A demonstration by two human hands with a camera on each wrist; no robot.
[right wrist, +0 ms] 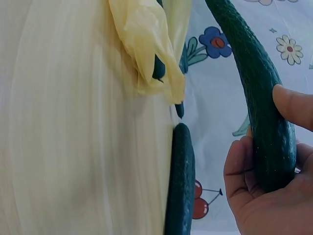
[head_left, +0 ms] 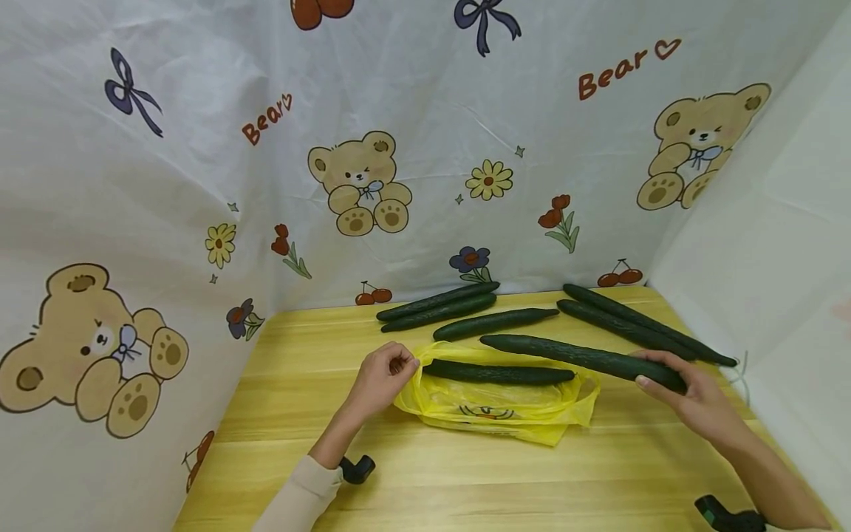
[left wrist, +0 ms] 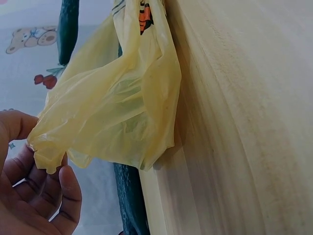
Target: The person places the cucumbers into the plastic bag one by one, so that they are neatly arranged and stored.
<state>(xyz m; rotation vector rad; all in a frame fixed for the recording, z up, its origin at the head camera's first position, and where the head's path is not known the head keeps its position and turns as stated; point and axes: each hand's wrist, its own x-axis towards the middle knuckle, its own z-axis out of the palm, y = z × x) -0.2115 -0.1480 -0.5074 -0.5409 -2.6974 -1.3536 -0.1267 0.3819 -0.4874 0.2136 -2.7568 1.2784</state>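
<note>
My left hand (head_left: 384, 375) pinches the left edge of a thin yellow plastic bag (head_left: 465, 421); in the left wrist view the gathered film (left wrist: 49, 155) sits between thumb and fingers. One cucumber (head_left: 499, 372) lies in the bag's open mouth. My right hand (head_left: 691, 395) grips a second cucumber (head_left: 578, 356) by its right end, and its far tip reaches over the bag's back rim. The right wrist view shows thumb and fingers wrapped around this cucumber (right wrist: 261, 93).
Behind the bag, a single cucumber (head_left: 495, 324) lies on the wooden table (head_left: 286, 436). A pair of cucumbers (head_left: 439, 304) is at the back left, another pair (head_left: 638, 325) at the back right. A bear-print cloth (head_left: 425, 96) hangs close behind the table's back edge.
</note>
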